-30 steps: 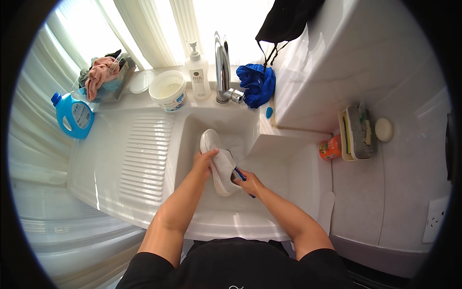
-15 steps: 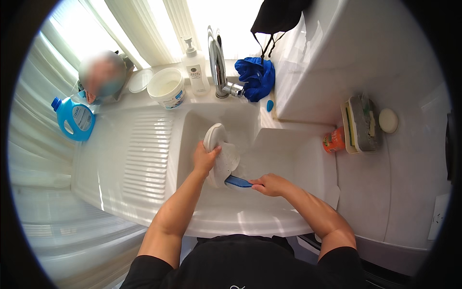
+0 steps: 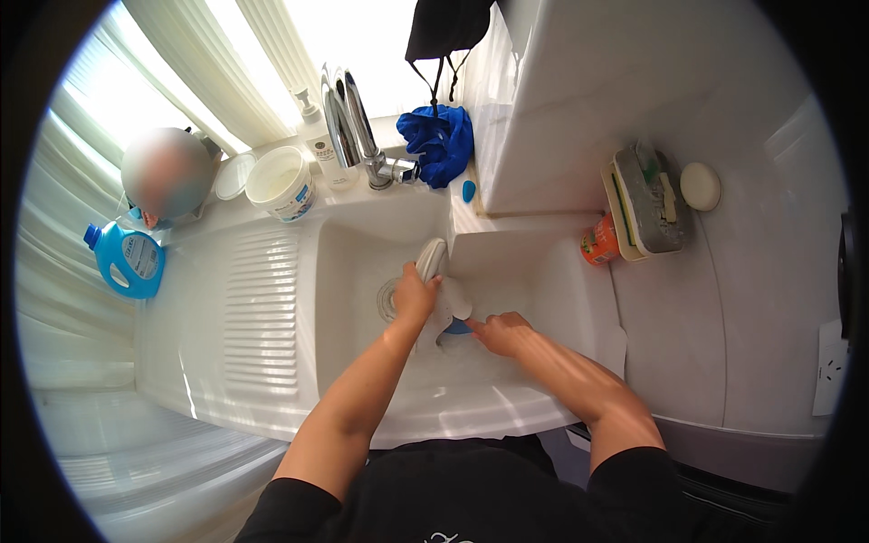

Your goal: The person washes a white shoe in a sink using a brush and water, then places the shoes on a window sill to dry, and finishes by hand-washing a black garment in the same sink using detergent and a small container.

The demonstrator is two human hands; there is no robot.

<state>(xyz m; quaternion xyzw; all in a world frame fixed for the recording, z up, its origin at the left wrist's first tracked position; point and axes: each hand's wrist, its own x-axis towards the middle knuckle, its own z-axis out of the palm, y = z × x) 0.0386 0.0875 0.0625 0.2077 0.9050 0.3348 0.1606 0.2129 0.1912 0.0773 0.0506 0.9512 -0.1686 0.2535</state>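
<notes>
A white shoe (image 3: 433, 260) is held tilted over the basin of the white sink (image 3: 534, 299), its pale sole edge turned up. My left hand (image 3: 415, 295) is closed round its side. In my right hand (image 3: 501, 333) is a blue brush (image 3: 460, 327), its head against the lower part of the shoe. The bristles are hidden by the shoe and my fingers. The round drain (image 3: 386, 300) shows just left of the shoe.
A chrome faucet (image 3: 373, 158) stands behind the basin, beside a blue cloth (image 3: 438, 145), a pump bottle (image 3: 323, 145) and a white tub (image 3: 280, 184). At left are a ribbed washboard (image 3: 262, 312) and a blue detergent jug (image 3: 127, 261). An orange can (image 3: 598, 242) and sponge holder (image 3: 656, 204) sit right.
My view has shifted a little to the right. The shoe has turned and moved within the basin, uncovering the drain. The brush has gone further in under the shoe, less of its handle showing.
</notes>
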